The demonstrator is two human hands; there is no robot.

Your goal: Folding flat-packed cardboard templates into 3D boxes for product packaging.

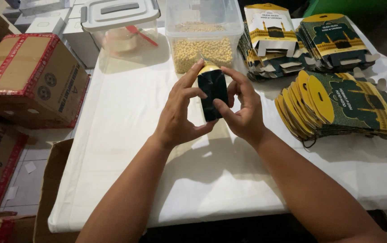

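While held above the bench (126, 135): dark box (213, 92) | left hand (180, 112) and right hand (243, 110) both pinching it upright | bean tub (202, 33) just beyond hands | flat cartons (337, 103) right of hands

A small dark carton (213, 92) with a rounded yellow top, held upright above the white table (126, 117).

The carton is narrow and tall, its near face almost black and glossy, its yellow tab pointing away toward the far side of the table. It stands slightly tilted, raised clear of the cloth, pinched on both long edges. The left hand (180, 112) grips its left side with thumb and fingers; the right hand (243, 108) closes on its right side and lower corner.
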